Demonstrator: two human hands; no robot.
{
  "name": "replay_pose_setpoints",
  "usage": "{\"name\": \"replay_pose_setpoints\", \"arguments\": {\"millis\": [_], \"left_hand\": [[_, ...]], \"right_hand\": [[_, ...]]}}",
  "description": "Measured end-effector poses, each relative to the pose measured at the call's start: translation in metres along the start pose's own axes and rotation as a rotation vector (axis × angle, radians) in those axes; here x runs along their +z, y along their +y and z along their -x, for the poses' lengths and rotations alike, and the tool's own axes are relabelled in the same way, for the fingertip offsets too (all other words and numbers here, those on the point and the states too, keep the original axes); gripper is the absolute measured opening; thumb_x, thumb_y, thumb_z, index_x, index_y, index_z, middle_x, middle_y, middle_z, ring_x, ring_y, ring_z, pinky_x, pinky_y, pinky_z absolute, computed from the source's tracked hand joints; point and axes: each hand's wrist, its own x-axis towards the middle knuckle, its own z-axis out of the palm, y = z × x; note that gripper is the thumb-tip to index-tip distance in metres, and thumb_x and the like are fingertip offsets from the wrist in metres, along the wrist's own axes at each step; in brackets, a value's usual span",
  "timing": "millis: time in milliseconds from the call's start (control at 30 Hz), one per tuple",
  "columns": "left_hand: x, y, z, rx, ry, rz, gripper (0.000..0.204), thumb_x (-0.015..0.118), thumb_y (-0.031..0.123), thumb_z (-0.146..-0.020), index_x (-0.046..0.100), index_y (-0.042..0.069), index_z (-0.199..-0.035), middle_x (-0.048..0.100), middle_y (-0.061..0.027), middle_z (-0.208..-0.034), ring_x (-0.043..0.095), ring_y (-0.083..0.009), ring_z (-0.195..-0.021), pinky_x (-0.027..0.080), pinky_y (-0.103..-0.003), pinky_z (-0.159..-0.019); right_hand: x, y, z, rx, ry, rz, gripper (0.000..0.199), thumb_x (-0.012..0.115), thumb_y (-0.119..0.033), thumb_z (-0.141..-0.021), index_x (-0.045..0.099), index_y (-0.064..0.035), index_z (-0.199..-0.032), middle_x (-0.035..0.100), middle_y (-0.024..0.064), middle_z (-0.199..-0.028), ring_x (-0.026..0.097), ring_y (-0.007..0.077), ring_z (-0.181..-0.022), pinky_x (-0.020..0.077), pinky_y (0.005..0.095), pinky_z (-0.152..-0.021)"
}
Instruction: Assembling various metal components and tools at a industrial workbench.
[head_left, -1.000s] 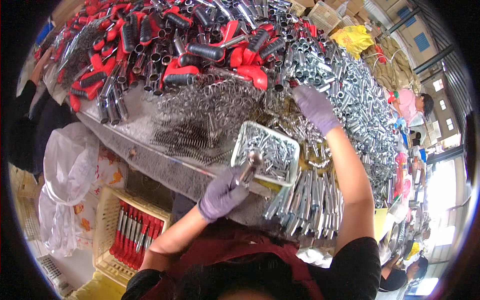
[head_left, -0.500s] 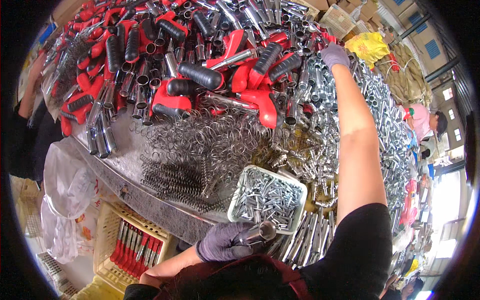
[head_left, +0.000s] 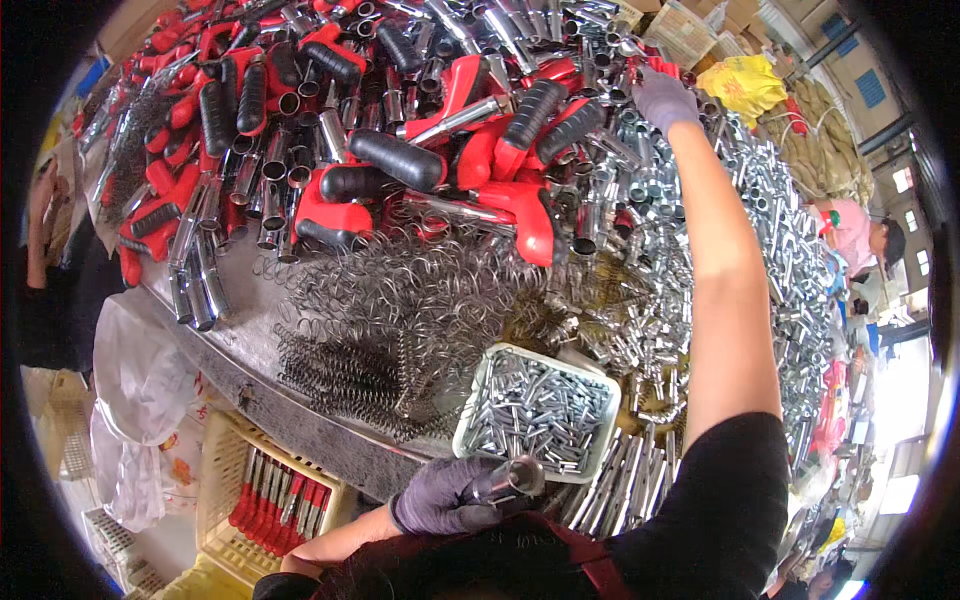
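Close to my body, my left hand (head_left: pixel 442 497) in a grey-purple glove is closed around a short, shiny metal tube (head_left: pixel 510 480), its round open end showing. My right arm stretches far out over the heap. The gloved right hand (head_left: pixel 667 100) is among metal tubes and red pieces (head_left: pixel 655 68) at the far right of the pile; its fingertips are partly hidden, and whether they grip anything cannot be seen. Just beyond the left hand sits a pale tray (head_left: pixel 590 473) full of small metal pins (head_left: pixel 535 412).
Wire springs (head_left: pixel 400 300) lie in a tangle on the metal table (head_left: pixel 245 275). Red handles with black grips (head_left: pixel 400 158) are heaped behind them. Small metal parts (head_left: pixel 745 210) cover the right side. A cream crate (head_left: pixel 215 490) holds red-handled pieces at lower left. Another person (head_left: pixel 855 235) is at far right.
The view has shifted slightly. My right hand has moved a little among the parts at the far right, while my left hand keeps the metal tube near my body.
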Motion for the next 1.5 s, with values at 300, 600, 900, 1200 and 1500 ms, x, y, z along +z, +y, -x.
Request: {"name": "replay_pose_setpoints", "arguments": {"millis": [300, 600, 900, 1200, 1500], "left_hand": [[0.002, -0.016, 0.0, 0.071, -0.011, -0.038, 0.049, 0.069, 0.024, -0.076, 0.052, 0.003, -0.116, 0.06, -0.012, -0.098, 0.062, -0.0266, -0.085, 0.047, -0.033, -0.073], [0.012, -0.002, 0.007, 0.053, 0.041, 0.003, 0.048, 0.061, 0.027, -0.084, 0.049, 0.002, -0.122, 0.055, -0.0113, -0.118, 0.051, -0.0222, -0.111, 0.037, -0.033, -0.094], [0.018, -0.022, 0.013, 0.045, 0.208, -0.117, 0.038, 0.06, 0.02, -0.085, 0.05, 0.0, -0.115, 0.055, -0.0051, -0.087, 0.052, -0.0135, -0.081, 0.044, -0.029, -0.073], [0.03, -0.003, -0.001, 0.076, 0.266, -0.134, 0.037, 0.067, 0.034, -0.079, 0.053, 0.004, -0.096, 0.045, 0.0032, -0.072, 0.041, -0.0068, -0.067, 0.037, -0.022, -0.06], [0.043, -0.007, 0.008, 0.17, 0.213, 0.001, 0.056, 0.066, 0.038, -0.079, 0.046, 0.002, -0.116, 0.054, -0.0065, -0.094, 0.051, -0.0135, -0.086, 0.043, -0.028, -0.078]], "right_hand": [[-0.017, -0.027, 0.016, -0.027, -0.168, 0.319, 0.041, 0.049, -0.022, -0.08, 0.049, -0.0128, -0.12, 0.058, 0.0133, -0.115, 0.058, 0.0309, -0.102, 0.0402, 0.0484, -0.086], [-0.058, 0.005, 0.135, -0.044, 0.052, -0.675, 0.06, 0.061, -0.006, -0.072, 0.042, -0.0089, -0.129, 0.057, 0.0128, -0.117, 0.055, 0.0231, -0.106, 0.0407, 0.0312, -0.091], [-0.086, -0.029, 0.276, 0.107, -0.264, -1.87, 0.065, 0.059, 0.002, -0.075, 0.029, -0.0041, -0.132, 0.05, 0.0167, -0.105, 0.06, 0.0301, -0.09, 0.0561, 0.0397, -0.076], [-0.105, -0.095, 0.419, -0.088, -0.155, -1.6, 0.064, 0.082, -0.028, -0.062, 0.048, -0.0022, -0.11, 0.058, 0.0058, -0.093, 0.057, 0.0137, -0.083, 0.0469, 0.0266, -0.078], [-0.099, -0.103, 0.46, -0.099, -0.385, -1.314, 0.048, 0.078, -0.023, -0.067, 0.051, -0.0071, -0.103, 0.055, 0.0042, -0.098, 0.053, 0.0147, -0.09, 0.0437, 0.0302, -0.082]]}}
